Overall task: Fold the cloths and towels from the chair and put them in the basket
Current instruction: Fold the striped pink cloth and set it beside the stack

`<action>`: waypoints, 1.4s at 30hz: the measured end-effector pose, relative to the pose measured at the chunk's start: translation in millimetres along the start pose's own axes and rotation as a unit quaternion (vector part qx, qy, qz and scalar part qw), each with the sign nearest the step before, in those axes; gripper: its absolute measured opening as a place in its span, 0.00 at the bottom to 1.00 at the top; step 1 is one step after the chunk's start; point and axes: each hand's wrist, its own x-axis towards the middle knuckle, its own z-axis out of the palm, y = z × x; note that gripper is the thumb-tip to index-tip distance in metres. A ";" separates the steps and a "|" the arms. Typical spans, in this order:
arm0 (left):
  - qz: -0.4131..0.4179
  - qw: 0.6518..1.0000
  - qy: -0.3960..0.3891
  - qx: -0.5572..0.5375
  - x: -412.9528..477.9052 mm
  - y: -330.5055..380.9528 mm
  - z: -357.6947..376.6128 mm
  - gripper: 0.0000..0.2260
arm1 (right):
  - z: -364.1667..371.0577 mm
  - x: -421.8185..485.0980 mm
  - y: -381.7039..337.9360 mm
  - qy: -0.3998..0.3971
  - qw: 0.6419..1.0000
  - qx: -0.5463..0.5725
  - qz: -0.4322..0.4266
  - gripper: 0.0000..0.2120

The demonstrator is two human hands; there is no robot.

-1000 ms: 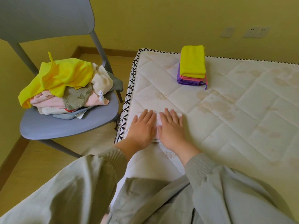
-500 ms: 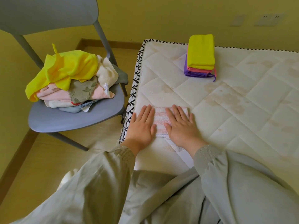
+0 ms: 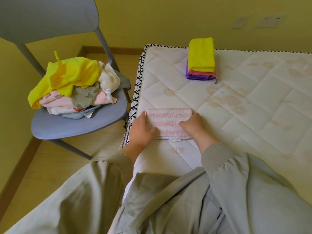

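Pink and white stripes across the folded towel (image 3: 168, 120). Cream quilted diamonds, tan blotches and a black-and-white zigzag trim on the mattress (image 3: 253, 107). Yellow over pink over purple in the folded stack (image 3: 200, 56). On the blue-grey chair (image 3: 76, 127), a heap (image 3: 74, 75) of bright yellow, pale pink, cream and a grey-green leaf print. Yellow wall (image 3: 168, 19), pale wooden floor (image 3: 50, 166), brown skirting (image 3: 18, 168). Grey-green sleeves (image 3: 222, 159).
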 end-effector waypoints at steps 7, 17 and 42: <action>-0.215 0.939 -0.028 -0.268 16.4 22.3 -8.9 0.21 | -30.2 -4.6 2.8 -0.126 0.969 0.196 0.087 0.14; -0.305 0.818 -0.159 -0.462 -2.9 27.6 2.5 0.13 | -29.9 -18.4 12.1 -0.196 0.832 0.465 0.229 0.16; 0.186 0.939 -0.006 0.290 60.4 39.8 82.2 0.28 | -95.7 45.1 12.2 0.181 0.941 0.273 0.085 0.04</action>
